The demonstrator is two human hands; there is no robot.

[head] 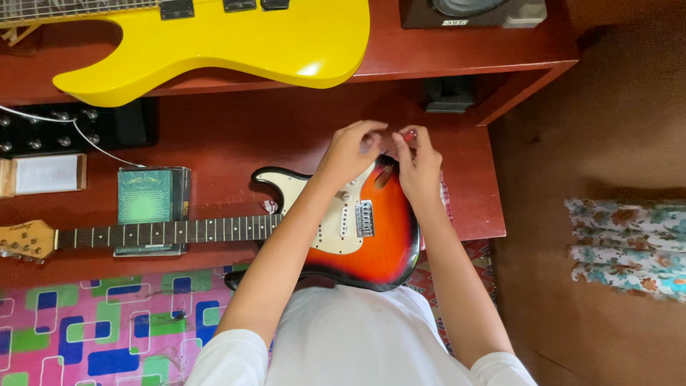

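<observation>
Head view: a green square packet (146, 196) lies left of centre; left hand (351, 151) and right hand (416, 163) pinch a small red object (409, 134) above the sunburst electric guitar (379, 229)

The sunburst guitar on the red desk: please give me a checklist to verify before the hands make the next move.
1. Sunburst guitar lies flat on the red desk, body end over the near edge: ok for now.
2. Neck rests across the green box: ok.
3. Both hands meet above the body's far edge, left hand, right hand: ok.
4. Small red item at the right fingertips, firmly pinched: cannot tell.
5. Thin string or wire between the hands: cannot tell, too fine.
6. Yellow guitar on the upper shelf overhangs its edge: not ok.
</observation>
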